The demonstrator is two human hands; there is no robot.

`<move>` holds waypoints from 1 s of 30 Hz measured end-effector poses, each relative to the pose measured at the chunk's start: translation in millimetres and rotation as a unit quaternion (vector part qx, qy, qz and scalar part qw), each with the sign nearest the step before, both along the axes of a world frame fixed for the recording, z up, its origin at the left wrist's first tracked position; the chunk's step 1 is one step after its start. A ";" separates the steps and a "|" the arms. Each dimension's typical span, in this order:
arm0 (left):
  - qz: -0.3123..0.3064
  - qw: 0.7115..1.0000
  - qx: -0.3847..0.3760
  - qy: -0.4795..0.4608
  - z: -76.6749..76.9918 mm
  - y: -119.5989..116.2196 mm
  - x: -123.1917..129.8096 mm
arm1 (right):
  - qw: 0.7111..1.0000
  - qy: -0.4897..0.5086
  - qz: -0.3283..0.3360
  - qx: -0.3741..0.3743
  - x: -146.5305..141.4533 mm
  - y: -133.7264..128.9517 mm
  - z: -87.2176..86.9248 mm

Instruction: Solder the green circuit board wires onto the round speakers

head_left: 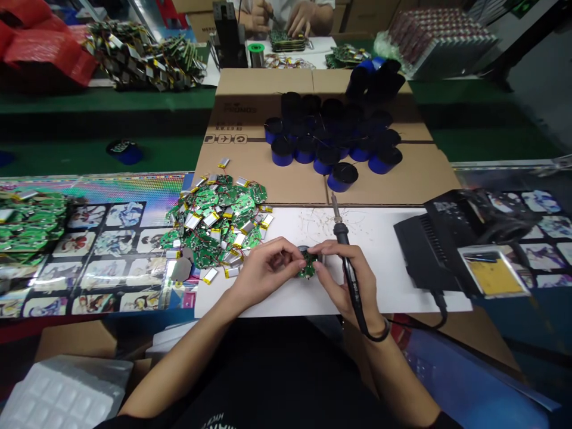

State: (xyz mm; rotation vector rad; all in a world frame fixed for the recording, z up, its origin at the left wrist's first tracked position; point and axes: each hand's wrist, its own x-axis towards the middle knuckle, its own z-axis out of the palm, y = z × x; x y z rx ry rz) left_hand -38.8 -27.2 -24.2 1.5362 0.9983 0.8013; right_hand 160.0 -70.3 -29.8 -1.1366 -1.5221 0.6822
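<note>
View: head, looking down on the bench (98,101) and the person's hands.
In hand: a small green board (307,268) held up just above a white sheet (393,280), between both hands.
Left grip (268,268): fingertips together, pinching the board's near side.
Right grip (346,277): clamped on a soldering iron (351,280), tip pointing away from the board, while the fingertips reach over to touch the board.
Sheet: fine wire clippings (326,223) scattered across it.
Beside the sheet: a loose pile of green boards (218,220) with pouch cells, on the left; a black soldering station (440,250) on the right.
Containers: a cluster of blue tubs (342,177) with black tops stands on a flattened carton (250,179); the contents are hidden.
Beyond: a co-worker's hands (299,21) work over a board, near a green-topped solder spool (256,55).
</note>
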 end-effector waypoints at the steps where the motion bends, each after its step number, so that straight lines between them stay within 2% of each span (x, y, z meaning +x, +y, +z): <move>1: -0.008 1.000 0.017 0.011 0.8 0.1 0.1 | 1.000 0.012 0.002 -0.003 -2.0 1.0 0.5; 6: -0.031 0.996 0.068 0.047 4.5 0.8 -0.4 | 0.998 0.042 -0.007 -0.038 -5.7 1.4 -2.4; 12: -0.045 0.997 0.055 0.035 7.0 2.0 -1.5 | 0.995 0.092 -0.024 -0.037 -5.2 1.8 -5.8; 16: -0.026 0.999 0.035 0.026 5.3 0.9 -0.3 | 0.994 0.101 -0.032 -0.039 -6.0 0.4 -8.6; 21: -0.009 0.998 0.060 0.023 3.9 0.4 -0.1 | 0.993 0.091 -0.063 -0.046 -7.2 -2.9 -13.7; 30: 0.000 0.995 0.103 0.015 0.5 -1.2 -0.3 | 0.991 0.113 -0.045 -0.050 -9.0 -4.0 -11.2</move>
